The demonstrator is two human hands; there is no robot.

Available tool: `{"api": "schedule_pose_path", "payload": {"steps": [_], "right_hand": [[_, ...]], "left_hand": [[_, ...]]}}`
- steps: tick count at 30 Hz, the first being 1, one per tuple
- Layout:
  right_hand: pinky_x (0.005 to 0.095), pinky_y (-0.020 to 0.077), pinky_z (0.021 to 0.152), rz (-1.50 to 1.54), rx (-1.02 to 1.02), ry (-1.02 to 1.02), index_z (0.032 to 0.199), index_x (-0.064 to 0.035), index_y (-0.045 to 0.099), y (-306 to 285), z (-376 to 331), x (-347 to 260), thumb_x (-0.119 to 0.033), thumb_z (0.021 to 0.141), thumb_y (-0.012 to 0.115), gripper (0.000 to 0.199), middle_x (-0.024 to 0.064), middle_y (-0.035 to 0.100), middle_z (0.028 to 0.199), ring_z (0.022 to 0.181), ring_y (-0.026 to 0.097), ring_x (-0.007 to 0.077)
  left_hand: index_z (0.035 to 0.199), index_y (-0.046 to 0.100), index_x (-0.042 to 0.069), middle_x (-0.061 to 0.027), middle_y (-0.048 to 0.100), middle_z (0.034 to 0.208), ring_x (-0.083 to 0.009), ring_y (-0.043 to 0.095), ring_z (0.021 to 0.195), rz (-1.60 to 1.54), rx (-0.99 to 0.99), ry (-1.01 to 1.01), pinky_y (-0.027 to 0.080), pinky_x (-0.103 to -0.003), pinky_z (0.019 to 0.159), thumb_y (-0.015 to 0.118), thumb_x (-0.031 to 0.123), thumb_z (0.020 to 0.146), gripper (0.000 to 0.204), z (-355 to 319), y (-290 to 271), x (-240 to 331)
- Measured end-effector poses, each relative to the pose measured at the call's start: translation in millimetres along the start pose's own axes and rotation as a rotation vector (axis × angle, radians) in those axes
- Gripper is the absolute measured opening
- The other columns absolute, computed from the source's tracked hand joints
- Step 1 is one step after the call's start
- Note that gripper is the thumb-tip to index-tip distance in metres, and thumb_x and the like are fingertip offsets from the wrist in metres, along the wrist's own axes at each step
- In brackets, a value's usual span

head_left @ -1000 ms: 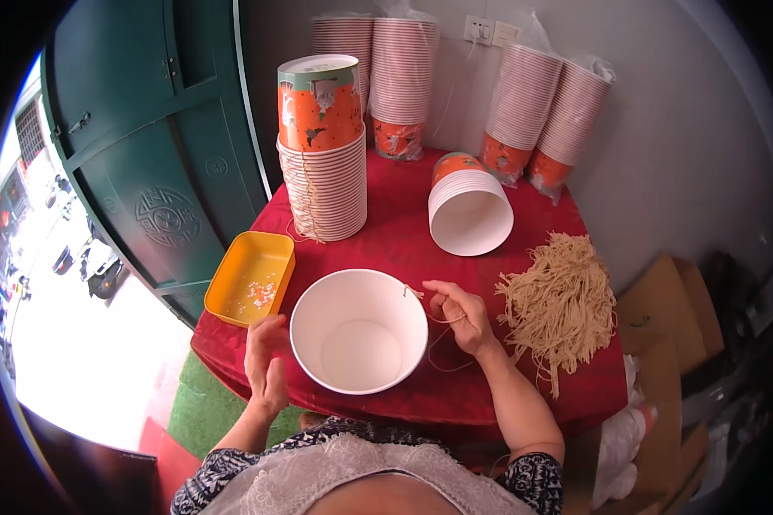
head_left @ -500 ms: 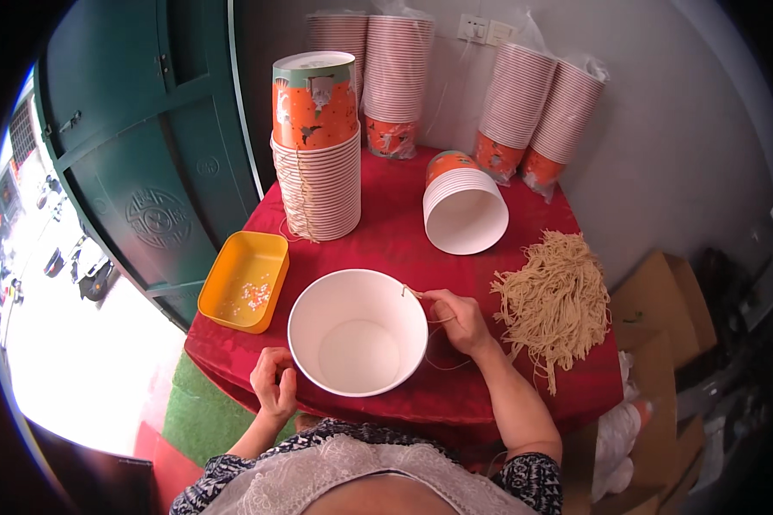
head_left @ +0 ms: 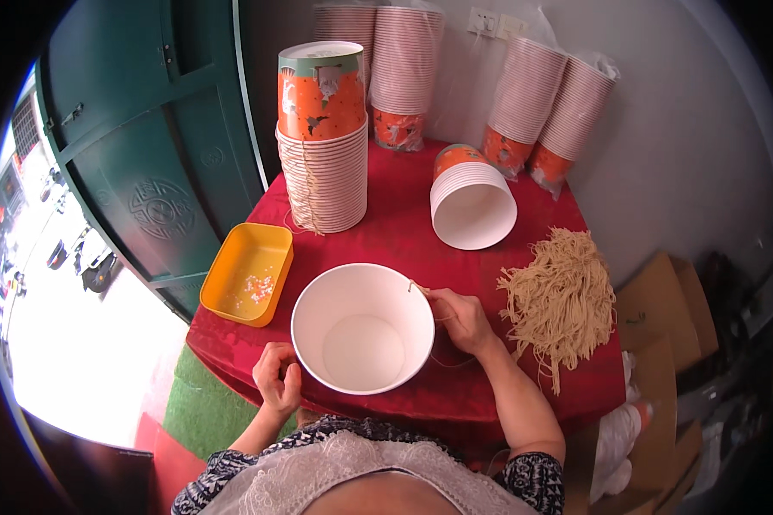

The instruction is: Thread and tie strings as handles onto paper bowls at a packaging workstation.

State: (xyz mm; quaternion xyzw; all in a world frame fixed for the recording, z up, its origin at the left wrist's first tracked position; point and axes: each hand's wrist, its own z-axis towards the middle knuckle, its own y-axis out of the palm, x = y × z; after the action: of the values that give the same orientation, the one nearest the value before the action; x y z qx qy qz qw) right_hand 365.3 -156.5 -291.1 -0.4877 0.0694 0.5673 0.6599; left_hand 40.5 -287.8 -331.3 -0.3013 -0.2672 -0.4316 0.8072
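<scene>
A white paper bucket (head_left: 363, 350) stands on the red-covered table in front of me, its open mouth facing up. A tan string (head_left: 417, 287) passes through the rim at its upper right. My right hand (head_left: 461, 320) pinches this string just outside the rim, and a thin loop of it hangs below the fingers. Beside the bucket's left wall is my left hand (head_left: 277, 374), fingers curled in. Whether it touches the wall or holds something small, I cannot make out.
At the left lies a yellow tray (head_left: 247, 275) with small pale and orange bits. Behind it rises a tall bucket stack (head_left: 324, 172); another stack (head_left: 473, 206) lies tipped over. A string heap (head_left: 558, 300) is at the right. Wrapped bucket stacks (head_left: 406, 60) line the wall.
The view has shifted slightly. My right hand has drawn in closer to the rim, and the string loop beside it looks smaller. The left hand stays curled by the bucket.
</scene>
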Motion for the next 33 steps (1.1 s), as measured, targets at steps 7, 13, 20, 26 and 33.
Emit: {"api": "schedule_pose_path", "payload": {"steps": [7, 13, 20, 26, 33], "right_hand": [[0.0399, 0.0536, 0.062, 0.007, 0.052, -0.039, 0.107, 0.0031, 0.065, 0.4, 3.2, -6.1, -0.014, 0.099, 0.052, 0.022, 0.0209, 0.069, 0.087, 0.075, 0.07, 0.0349], [0.0375, 0.0528, 0.06, 0.045, 0.078, -0.046, 0.107, 0.0021, 0.065, -0.3, 2.1, -4.5, -0.015, 0.099, 0.054, 0.021, 0.0191, 0.068, 0.08, 0.069, 0.069, 0.0309], [0.0301, 0.0459, 0.056, 0.209, 0.064, 0.138, 0.109, 0.0023, 0.065, -4.4, -1.1, -2.3, -0.02, 0.103, 0.052, 0.026, 0.0105, 0.061, 0.069, 0.061, 0.06, 0.0147], [0.0251, 0.0429, 0.072, 0.487, 0.229, 0.313, 0.108, 0.0052, 0.066, -20.3, 4.1, -17.9, -0.032, 0.105, 0.044, 0.044, 0.0046, 0.062, 0.077, 0.073, 0.055, 0.0109], [0.0233, 0.0358, 0.056, 0.677, 0.266, 0.391, 0.096, 0.0027, 0.065, -58.9, 27.8, -34.8, -0.022, 0.102, 0.051, 0.029, 0.0004, 0.054, 0.064, 0.058, 0.045, 0.0074]], "left_hand": [[0.092, 0.061, -0.004, -0.0095, 0.06, 0.084, -0.0123, 0.049, 0.057, 0.019, 0.001, 0.001, 0.037, -0.025, 0.052, 0.059, 0.01, 0.084, 0.016, 1.0, 0.1, -2.1], [0.097, 0.06, -0.005, -0.0072, 0.06, 0.084, -0.0097, 0.051, 0.061, 0.043, -0.047, -0.056, 0.037, -0.022, 0.054, 0.059, 0.009, 0.085, 0.018, 1.1, -3.0, -1.7], [0.146, 0.032, -0.001, -0.0246, 0.028, 0.151, -0.0372, 0.035, 0.138, 0.147, -0.29, 0.08, 0.031, -0.049, 0.113, 0.077, 0.022, 0.067, 0.093, 54.9, -28.9, 28.5], [0.105, 0.063, 0.007, -0.0202, 0.044, 0.147, -0.0461, 0.032, 0.14, 0.288, -0.72, 0.335, 0.026, -0.06, 0.115, 0.082, 0.015, 0.062, 0.047, 115.2, -25.2, 65.0], [0.085, 0.054, 0.007, -0.0114, 0.061, 0.121, -0.042, 0.044, 0.133, 0.335, -0.72, 0.487, 0.034, -0.06, 0.109, 0.081, 0.014, 0.071, 0.031, 146.5, 19.1, 78.7]]}}
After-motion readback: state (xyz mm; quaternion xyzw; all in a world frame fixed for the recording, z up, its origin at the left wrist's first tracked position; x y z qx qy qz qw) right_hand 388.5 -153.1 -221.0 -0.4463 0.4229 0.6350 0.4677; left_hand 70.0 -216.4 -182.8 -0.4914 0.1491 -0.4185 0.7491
